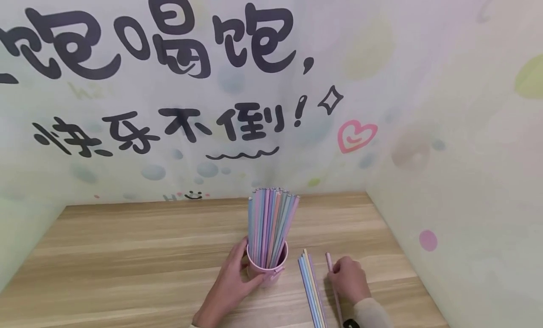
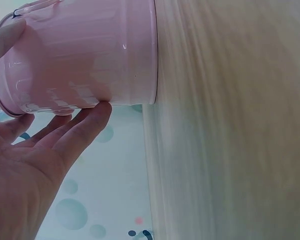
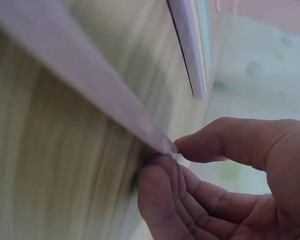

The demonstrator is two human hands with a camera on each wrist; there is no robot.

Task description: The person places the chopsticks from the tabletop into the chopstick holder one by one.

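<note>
A pink bucket-shaped cup (image 1: 271, 280) stands on the table, packed with pastel straw-like sticks (image 1: 271, 224) that lean slightly right. My left hand (image 1: 231, 278) holds the cup from the left, thumb at the front near the rim; in the left wrist view its fingers (image 2: 84, 130) lie along the cup's side. To the right, a pink straw-like stick (image 1: 328, 259) lies lengthwise, and my right hand (image 1: 351, 278) pinches it between thumb and fingers near its far end. Between cup and right hand is a small row of blue, yellow and purple sticks (image 1: 311, 285).
The wood-grain table (image 1: 148, 262) meets a white wall (image 1: 127, 182) at the back, printed with black lettering and coloured dots. A side wall (image 1: 466, 200) runs along the right edge, close to my right hand.
</note>
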